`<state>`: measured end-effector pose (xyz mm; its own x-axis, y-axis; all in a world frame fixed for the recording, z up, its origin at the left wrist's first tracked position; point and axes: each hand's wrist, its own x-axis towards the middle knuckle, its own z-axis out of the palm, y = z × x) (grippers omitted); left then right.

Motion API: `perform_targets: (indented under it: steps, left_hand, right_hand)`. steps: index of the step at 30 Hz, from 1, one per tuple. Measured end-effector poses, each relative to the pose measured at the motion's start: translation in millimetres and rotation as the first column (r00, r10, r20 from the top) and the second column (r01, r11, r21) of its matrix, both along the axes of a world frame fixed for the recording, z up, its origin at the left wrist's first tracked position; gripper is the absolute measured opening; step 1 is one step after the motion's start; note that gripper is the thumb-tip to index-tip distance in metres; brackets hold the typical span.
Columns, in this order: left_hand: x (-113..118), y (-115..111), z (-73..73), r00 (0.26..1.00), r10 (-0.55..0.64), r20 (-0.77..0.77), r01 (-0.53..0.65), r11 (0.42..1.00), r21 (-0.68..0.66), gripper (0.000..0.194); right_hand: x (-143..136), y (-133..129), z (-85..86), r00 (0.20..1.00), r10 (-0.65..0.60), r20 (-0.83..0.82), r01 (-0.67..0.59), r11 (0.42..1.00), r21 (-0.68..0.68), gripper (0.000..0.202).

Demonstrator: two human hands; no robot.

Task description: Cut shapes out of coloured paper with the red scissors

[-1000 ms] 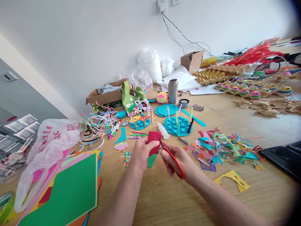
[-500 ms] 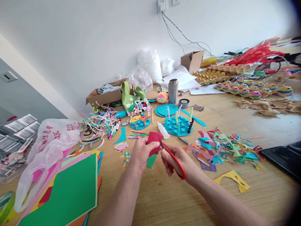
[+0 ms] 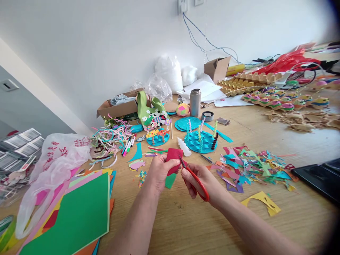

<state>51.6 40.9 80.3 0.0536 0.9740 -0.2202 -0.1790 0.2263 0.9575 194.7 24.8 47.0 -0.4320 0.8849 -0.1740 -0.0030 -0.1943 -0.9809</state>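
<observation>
My left hand (image 3: 158,170) pinches a piece of red paper (image 3: 174,156) between thumb and fingers, above the wooden table. Orange-handled scissors (image 3: 200,186) are gripped in my right hand (image 3: 199,179), their blades at the paper's right edge. How far the blades are apart is hard to make out. Under the hands lies a scrap of green paper (image 3: 170,180). Just beyond them are a white fish-like cutout (image 3: 184,147) and a blue round base (image 3: 202,142) with coiled pipe cleaners standing on it.
Paper scraps (image 3: 247,168) are heaped on the right, near a black phone (image 3: 316,180). Coloured paper sheets (image 3: 71,216) and a plastic bag (image 3: 58,156) lie at left. Pipe cleaners (image 3: 111,134), a metal bottle (image 3: 195,102) and egg cartons (image 3: 239,83) stand farther back.
Both hands stay almost where they were, with the red paper and scissors still held. The scissor blades have shifted very slightly at the paper's edge.
</observation>
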Motion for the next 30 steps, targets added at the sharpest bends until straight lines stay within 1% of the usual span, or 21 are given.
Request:
perform_targets:
  steps: [6, 11, 15, 24, 30]
  left_hand:
    - [0.3, -0.9, -0.7, 1.0, -0.001, 0.009, 0.001, 1.0, 0.002, 0.019]
    - [0.8, -0.6, -1.4, 0.998, 0.041, 0.041, -0.041, 0.999, -0.003, 0.019]
    - [0.1, 0.0, -3.2, 0.999, 0.019, 0.035, -0.019, 1.0, 0.017, 0.019]
    - [-2.0, 1.0, -3.9, 0.999, -0.02, -0.03, 0.021, 0.999, 0.032, 0.021]
    - [-2.7, 1.5, -1.5, 0.999, -0.029, -0.029, 0.03, 0.999, 0.023, 0.024]
  right_hand:
    - [-1.0, -0.2, 1.3, 1.0, -0.016, -0.008, 0.016, 1.0, 0.0, 0.053]
    - [-0.9, -0.1, 2.1, 1.0, -0.016, -0.003, 0.016, 1.0, 0.01, 0.054]
    - [-0.3, 0.4, 1.8, 1.0, -0.008, -0.004, 0.008, 1.0, 0.003, 0.055]
    - [-1.4, 0.1, 3.2, 1.0, -0.013, 0.002, 0.013, 1.0, -0.001, 0.058]
    - [-1.2, 1.0, 1.5, 1.0, 0.001, 0.001, -0.001, 1.0, 0.012, 0.057]
